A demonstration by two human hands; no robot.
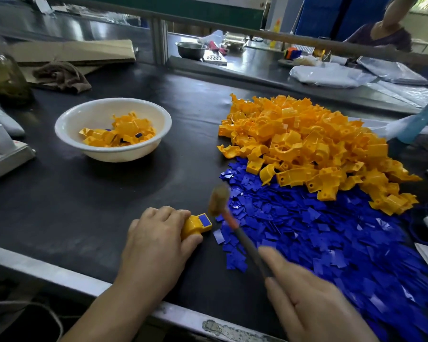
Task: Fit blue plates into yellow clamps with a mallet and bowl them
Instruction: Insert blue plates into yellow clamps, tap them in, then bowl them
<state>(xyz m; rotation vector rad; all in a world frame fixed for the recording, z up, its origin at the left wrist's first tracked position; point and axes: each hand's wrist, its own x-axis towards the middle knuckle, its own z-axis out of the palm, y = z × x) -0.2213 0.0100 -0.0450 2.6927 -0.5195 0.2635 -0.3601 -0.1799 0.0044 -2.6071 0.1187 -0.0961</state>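
My left hand (156,240) presses a yellow clamp (195,225) onto the black table, a blue plate (204,219) sitting in its end face. My right hand (309,299) grips the handle of a mallet (219,201), whose blurred brown head hangs just above and right of the clamp. A white bowl (89,144) at the left holds several yellow clamps with blue plates in them. At the right lies a big heap of yellow clamps (307,144), and in front of it a spread of loose blue plates (331,233).
The table's metal front edge (59,275) runs below my arms. A scale (3,154) and a glass bottle (3,70) stand at the far left, cardboard and a brown rag (62,76) behind the bowl. Another person (383,28) sits across a second bench.
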